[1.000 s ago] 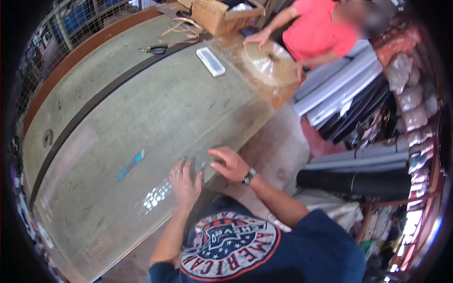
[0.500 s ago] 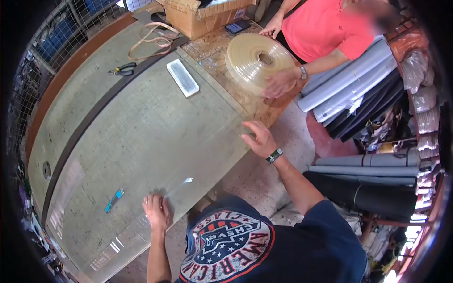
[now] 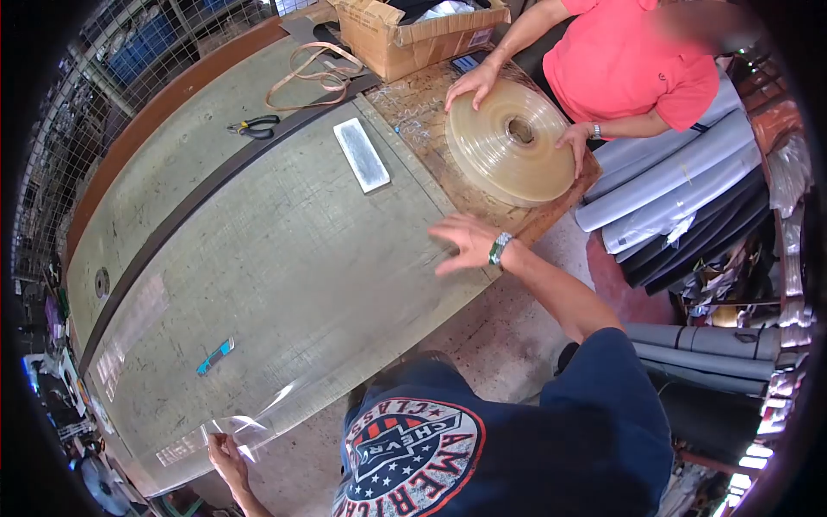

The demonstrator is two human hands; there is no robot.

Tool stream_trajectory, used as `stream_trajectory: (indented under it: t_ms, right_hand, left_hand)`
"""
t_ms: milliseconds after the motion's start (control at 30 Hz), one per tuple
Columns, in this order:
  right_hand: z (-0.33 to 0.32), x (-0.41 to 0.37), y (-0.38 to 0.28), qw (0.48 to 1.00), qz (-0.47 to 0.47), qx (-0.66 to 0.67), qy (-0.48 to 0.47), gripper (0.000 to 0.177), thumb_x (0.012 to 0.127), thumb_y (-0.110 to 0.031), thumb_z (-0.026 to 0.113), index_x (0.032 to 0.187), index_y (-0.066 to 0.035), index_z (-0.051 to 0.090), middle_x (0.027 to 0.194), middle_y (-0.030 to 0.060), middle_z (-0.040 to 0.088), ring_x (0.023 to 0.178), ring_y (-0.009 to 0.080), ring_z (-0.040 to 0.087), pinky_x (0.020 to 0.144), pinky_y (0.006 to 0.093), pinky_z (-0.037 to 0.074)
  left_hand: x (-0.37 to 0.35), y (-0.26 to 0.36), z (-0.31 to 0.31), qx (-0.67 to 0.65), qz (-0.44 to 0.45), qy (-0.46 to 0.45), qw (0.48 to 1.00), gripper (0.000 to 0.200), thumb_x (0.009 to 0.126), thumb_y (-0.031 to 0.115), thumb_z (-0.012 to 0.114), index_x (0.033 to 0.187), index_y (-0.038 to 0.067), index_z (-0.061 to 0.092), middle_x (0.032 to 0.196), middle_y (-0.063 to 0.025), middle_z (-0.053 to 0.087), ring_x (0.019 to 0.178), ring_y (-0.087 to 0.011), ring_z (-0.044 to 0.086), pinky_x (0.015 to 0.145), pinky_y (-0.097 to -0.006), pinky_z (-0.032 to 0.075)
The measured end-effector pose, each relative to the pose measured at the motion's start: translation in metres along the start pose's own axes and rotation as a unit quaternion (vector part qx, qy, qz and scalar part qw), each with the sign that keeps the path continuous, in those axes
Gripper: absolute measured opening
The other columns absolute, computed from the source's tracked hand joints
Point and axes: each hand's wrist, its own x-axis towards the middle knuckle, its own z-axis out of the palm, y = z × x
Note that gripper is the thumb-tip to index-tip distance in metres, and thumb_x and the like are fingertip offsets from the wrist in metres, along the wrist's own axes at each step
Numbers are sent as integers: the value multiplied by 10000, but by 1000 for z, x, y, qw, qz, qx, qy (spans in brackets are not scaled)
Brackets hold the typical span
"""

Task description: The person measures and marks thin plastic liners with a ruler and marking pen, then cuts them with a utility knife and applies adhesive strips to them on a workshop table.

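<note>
since the left hand (image 3: 226, 455) has its fingers pinched on the corner of the clear film (image 3: 251, 424) lying across the tabletop (image 3: 155, 164) and the right hand (image 3: 465, 242) has fingers splayed wide over its edge, i'd pull evenly so it lies wrinkle-free

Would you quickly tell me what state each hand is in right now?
Left hand: closed, pinching a corner of the clear plastic sheet.
Right hand: open, fingers spread over the sheet's edge, holding nothing; whether it touches cannot be told.
</note>
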Motion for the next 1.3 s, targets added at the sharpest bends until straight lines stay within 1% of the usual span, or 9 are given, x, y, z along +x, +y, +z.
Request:
stream_trajectory:
  t_ms: [167,267,367,400,600,867,933,1067,1300]
  right_hand:
    - [17,-9,-79,993,-61,2,-104,813,803,-589,786,1360,-29,597,1276,199,643,1198,378,588,1038,505,454]
    - [72,7,-130,989,-113,17,-98,666,838,-454,781,1340,-53,604,1229,170,656,1119,374,616,956,488,499]
    - [113,39,-199,986,-137,47,-81,566,853,-334,769,1326,-69,607,1199,157,661,1087,374,619,907,484,509]
    - [122,51,-227,988,-135,42,-63,561,853,-326,772,1322,-64,609,1191,158,661,1091,370,618,910,488,502]
    - [179,131,-420,974,-197,100,52,593,852,-283,791,1340,-5,599,1238,174,647,1127,389,607,964,477,479]
    - [281,278,-665,914,-154,357,-115,494,866,-359,827,1164,5,676,1019,127,696,874,207,648,767,350,507]
    - [265,286,-674,902,-2,336,-271,408,877,-373,825,1029,-12,711,854,65,695,726,119,602,648,294,474]
    - [271,276,-629,946,-10,282,-160,279,914,-270,801,828,-32,682,678,-36,601,635,65,504,566,280,401]
    - [252,247,-529,993,9,79,-83,315,911,-281,797,835,-18,641,647,104,596,565,192,524,549,357,425]
  left_hand:
    - [-5,-68,-38,-24,-68,47,996,93,948,23,619,956,-25,540,820,-79,576,779,-183,539,732,-340,472]
    - [-12,-158,-49,-196,-80,230,950,138,975,54,656,1085,-22,622,947,-60,652,868,-173,606,765,-336,509]
    - [-11,-138,-105,-56,-164,199,964,225,903,145,757,1042,-10,672,993,-84,685,895,-162,628,799,-334,519]
    - [-5,-163,-114,-91,-155,182,967,332,917,84,726,1224,-14,647,1079,-98,694,998,-181,662,843,-301,533]
    - [46,-190,-144,-464,-159,-22,871,387,815,51,803,1163,12,639,970,-68,712,799,-122,699,754,-253,560]
    - [115,-211,-132,-414,50,-277,866,511,753,107,874,1204,15,651,900,15,628,831,-34,578,684,-225,469]
    - [125,-232,-142,-475,18,-330,816,490,765,105,868,1200,9,663,862,6,631,780,-43,582,652,-232,464]
    - [133,-281,-185,-323,-24,-417,849,421,776,108,863,1151,6,703,780,15,615,692,-52,588,567,-242,450]
    - [123,-408,-242,-299,-112,-353,879,306,767,245,900,946,40,759,715,33,637,568,-62,558,472,-247,389]
